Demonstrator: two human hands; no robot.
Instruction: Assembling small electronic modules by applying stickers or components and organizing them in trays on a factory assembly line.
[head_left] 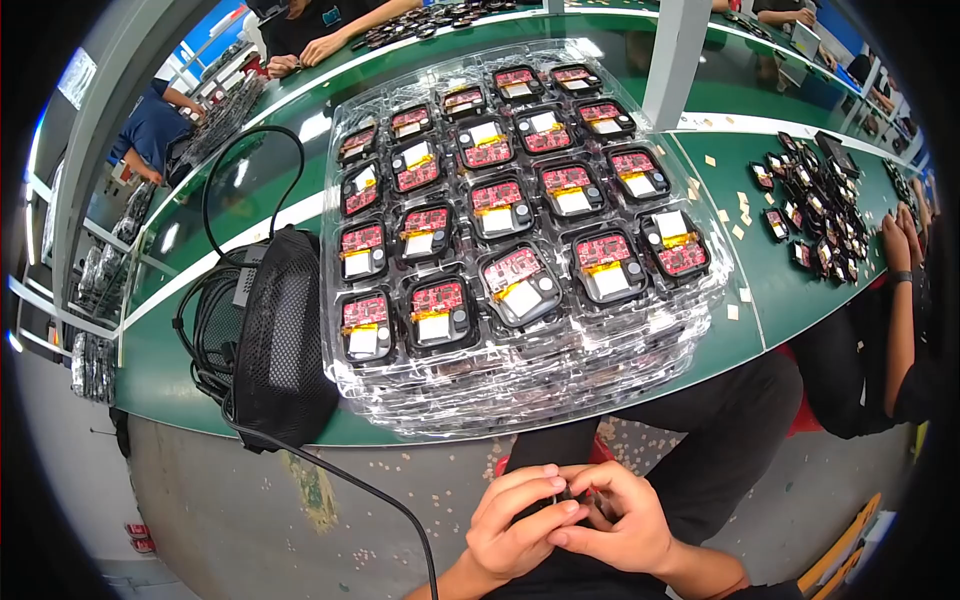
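Note:
My left hand (515, 522) and my right hand (620, 520) meet low in front of my lap, below the table's near edge. Between their closed fingertips is a small black device casing (573, 494), mostly covered by the fingers, with a little red showing. Beyond them on the green table (160, 375) stands a stack of clear plastic trays (530, 395). The top tray holds rows of open black device casings (520, 287), with red circuit boards, yellow strips and whitish rectangular parts showing. One casing near the front sits tilted in its pocket.
Left of the trays sit a black mesh bag (285, 345) and a coiled black cable (205, 325). At right lies a heap of similar devices (820, 215), near a co-worker's hands (902, 240). A grey post (678, 65) rises behind the trays. More people work across the table.

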